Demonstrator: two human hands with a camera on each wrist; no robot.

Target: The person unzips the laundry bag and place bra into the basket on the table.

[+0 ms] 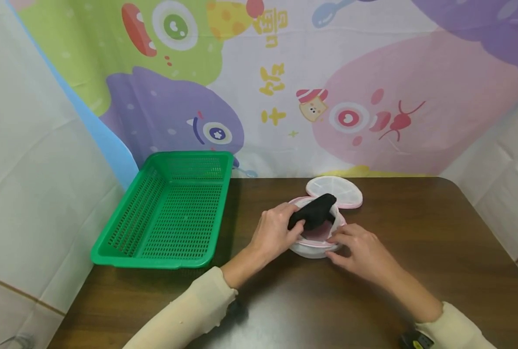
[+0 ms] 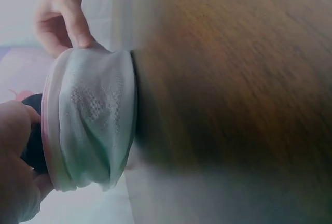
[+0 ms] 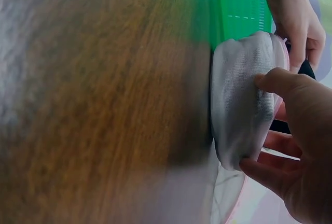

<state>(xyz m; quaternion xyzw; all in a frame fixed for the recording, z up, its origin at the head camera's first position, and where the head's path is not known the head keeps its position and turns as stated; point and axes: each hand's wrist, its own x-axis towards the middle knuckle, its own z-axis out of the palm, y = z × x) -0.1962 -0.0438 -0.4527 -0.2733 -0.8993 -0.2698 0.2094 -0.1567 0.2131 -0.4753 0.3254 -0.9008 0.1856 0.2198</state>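
Black cloth (image 1: 314, 214) in left grip (image 1: 277, 226) — underside hidden — mesh bag (image 1: 312, 250) in right grip (image 1: 362, 248)

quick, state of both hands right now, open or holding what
Left hand: closed, holding the black item.
Right hand: closed, pinching the side of the mesh bag.

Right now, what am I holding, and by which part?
Left hand grips the black item by its left end; right hand holds the mesh bag by its near-right rim.
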